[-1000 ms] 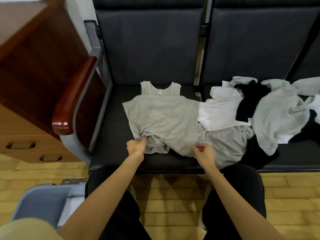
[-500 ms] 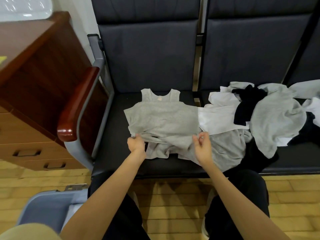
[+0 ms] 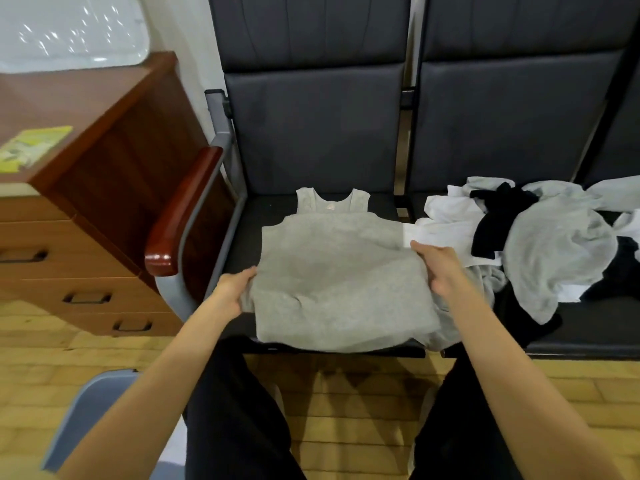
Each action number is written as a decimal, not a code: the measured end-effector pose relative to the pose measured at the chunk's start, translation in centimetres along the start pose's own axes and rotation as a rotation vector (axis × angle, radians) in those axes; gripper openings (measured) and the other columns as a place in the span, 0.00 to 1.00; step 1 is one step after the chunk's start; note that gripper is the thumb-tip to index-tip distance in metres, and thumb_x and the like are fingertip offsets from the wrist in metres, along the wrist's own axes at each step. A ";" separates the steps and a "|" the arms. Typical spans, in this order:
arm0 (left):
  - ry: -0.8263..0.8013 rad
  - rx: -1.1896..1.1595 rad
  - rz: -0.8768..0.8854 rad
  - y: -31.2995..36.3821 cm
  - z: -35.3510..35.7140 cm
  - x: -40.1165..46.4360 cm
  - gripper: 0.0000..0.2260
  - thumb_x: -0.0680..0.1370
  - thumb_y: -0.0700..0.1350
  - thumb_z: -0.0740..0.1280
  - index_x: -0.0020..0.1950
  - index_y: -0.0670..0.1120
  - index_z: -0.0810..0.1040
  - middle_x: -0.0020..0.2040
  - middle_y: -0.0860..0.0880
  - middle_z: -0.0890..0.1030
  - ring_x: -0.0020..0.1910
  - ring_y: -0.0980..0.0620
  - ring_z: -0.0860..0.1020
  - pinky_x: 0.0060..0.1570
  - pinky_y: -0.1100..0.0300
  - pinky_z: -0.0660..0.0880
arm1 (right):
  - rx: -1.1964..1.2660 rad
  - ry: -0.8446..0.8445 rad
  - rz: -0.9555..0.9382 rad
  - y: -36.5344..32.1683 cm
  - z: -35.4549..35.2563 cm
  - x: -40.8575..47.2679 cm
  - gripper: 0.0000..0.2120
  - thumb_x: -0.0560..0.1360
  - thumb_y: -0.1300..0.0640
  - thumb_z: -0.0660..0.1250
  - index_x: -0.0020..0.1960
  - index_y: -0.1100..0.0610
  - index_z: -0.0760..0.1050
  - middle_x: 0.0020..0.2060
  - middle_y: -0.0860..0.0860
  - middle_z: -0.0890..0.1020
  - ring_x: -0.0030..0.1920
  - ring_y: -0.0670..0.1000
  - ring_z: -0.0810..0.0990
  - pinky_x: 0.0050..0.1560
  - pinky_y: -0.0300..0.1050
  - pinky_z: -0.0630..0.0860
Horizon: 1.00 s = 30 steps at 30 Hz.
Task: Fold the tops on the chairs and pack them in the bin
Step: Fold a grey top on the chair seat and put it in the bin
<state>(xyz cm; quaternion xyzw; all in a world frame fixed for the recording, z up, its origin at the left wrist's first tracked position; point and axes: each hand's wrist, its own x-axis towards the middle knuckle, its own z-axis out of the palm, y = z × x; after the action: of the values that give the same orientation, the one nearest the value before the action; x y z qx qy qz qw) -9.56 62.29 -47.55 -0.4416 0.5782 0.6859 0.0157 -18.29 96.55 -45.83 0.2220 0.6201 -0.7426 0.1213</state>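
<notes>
both hands moved apart since the earlier frame, from the bunched hem out to the side edges; hem now folded up over the body of the light grey sleeveless cotton top; my left hand grips its left edge, fingers curled under the cloth; my right hand holds the right edge, fingers tucked under; top lies on the dark padded chair seat, straps toward the backrest; loose pile of grey, white and black tops just beside on the next seat; grey-blue plastic bin at lower left on the floor
</notes>
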 end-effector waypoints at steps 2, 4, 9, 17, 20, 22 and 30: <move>0.014 0.086 -0.068 -2.7 -1.6 0.5 0.30 0.74 0.41 0.73 0.71 0.36 0.64 0.58 0.38 0.78 0.50 0.39 0.81 0.40 0.46 0.78 | -0.037 0.012 0.080 3.4 -1.5 -0.5 0.14 0.70 0.63 0.73 0.54 0.64 0.78 0.46 0.58 0.83 0.45 0.55 0.83 0.43 0.46 0.81; 0.040 0.220 -0.107 -5.6 -2.5 1.1 0.29 0.72 0.39 0.75 0.68 0.33 0.66 0.59 0.36 0.77 0.53 0.37 0.80 0.45 0.43 0.79 | -0.115 0.018 0.146 7.3 -2.6 -1.4 0.20 0.68 0.64 0.74 0.58 0.66 0.76 0.50 0.60 0.83 0.47 0.57 0.83 0.42 0.46 0.81; 0.118 0.517 -0.025 -10.3 -2.9 1.2 0.05 0.77 0.36 0.67 0.47 0.34 0.76 0.44 0.38 0.78 0.42 0.41 0.77 0.46 0.43 0.78 | -0.594 0.043 0.029 12.3 -4.0 -4.7 0.13 0.72 0.66 0.71 0.52 0.59 0.70 0.42 0.53 0.76 0.46 0.53 0.76 0.45 0.47 0.75; 0.160 0.979 0.226 -8.4 -5.4 0.5 0.10 0.78 0.35 0.61 0.37 0.37 0.73 0.36 0.40 0.74 0.34 0.44 0.72 0.36 0.52 0.68 | -0.853 -0.027 -0.155 11.3 -5.1 -5.4 0.17 0.73 0.65 0.66 0.28 0.57 0.66 0.26 0.51 0.71 0.29 0.50 0.71 0.26 0.39 0.64; 0.183 1.095 0.274 -7.6 -6.4 0.7 0.08 0.76 0.34 0.61 0.37 0.36 0.74 0.36 0.41 0.74 0.35 0.43 0.73 0.38 0.52 0.69 | -0.952 -0.017 -0.193 10.7 -6.1 -5.0 0.17 0.74 0.65 0.64 0.29 0.55 0.63 0.28 0.49 0.69 0.30 0.48 0.70 0.27 0.40 0.61; 0.155 1.180 0.264 -7.5 -6.6 1.3 0.05 0.76 0.34 0.61 0.42 0.36 0.75 0.39 0.41 0.75 0.38 0.44 0.73 0.40 0.53 0.70 | -1.107 -0.094 -0.136 10.8 -6.4 -4.8 0.10 0.74 0.64 0.64 0.36 0.57 0.67 0.37 0.52 0.72 0.39 0.53 0.74 0.33 0.41 0.66; 0.237 1.271 0.383 -5.3 -1.9 3.4 0.20 0.76 0.44 0.67 0.63 0.38 0.68 0.61 0.37 0.71 0.58 0.35 0.72 0.56 0.43 0.73 | -1.301 -0.065 -0.216 9.5 -2.7 -2.2 0.24 0.76 0.59 0.63 0.68 0.68 0.61 0.64 0.64 0.68 0.66 0.63 0.66 0.64 0.51 0.65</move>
<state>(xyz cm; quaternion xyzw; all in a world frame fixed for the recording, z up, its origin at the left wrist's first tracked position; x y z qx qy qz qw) -7.68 60.89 -53.72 -0.3086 0.9352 0.1498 0.0872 -11.60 97.06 -53.35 0.0177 0.9571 -0.2309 0.1741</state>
